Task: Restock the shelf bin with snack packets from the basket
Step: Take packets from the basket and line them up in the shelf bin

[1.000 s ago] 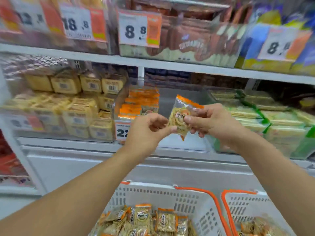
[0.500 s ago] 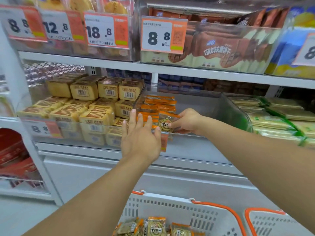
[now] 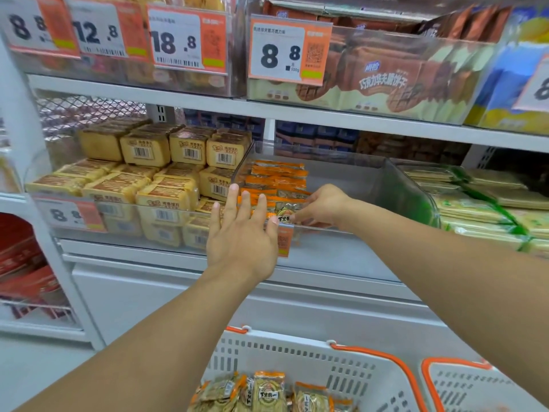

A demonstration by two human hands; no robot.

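On the left of the middle shelf, yellow cake packs (image 3: pixel 160 173) filled a clear bin, barcodes facing you. Just right of them, your left hand (image 3: pixel 242 236) hovered flat in front of the clear shelf bin (image 3: pixel 395 185), fingers straight and spread, gripping nothing; whether it touched the bin's front wall could not be told. Behind it, orange-edged snack packets (image 3: pixel 277 178) stood in rows along the bin's left side, while the right part of the bin showed only its bare floor. Your right hand (image 3: pixel 322 205) reached over the front wall into the bin, fingers curled down onto the front packet (image 3: pixel 286 209) at the near end of the rows, pressing it against the others. Further right, green-edged packs (image 3: pixel 475 203) lay stacked in the neighbouring bin. Below you, the white basket (image 3: pixel 350 364) with orange handles held more of the same snack packets piled at its bottom, and a second basket (image 3: pixel 463 385) sat just beside it on the right.
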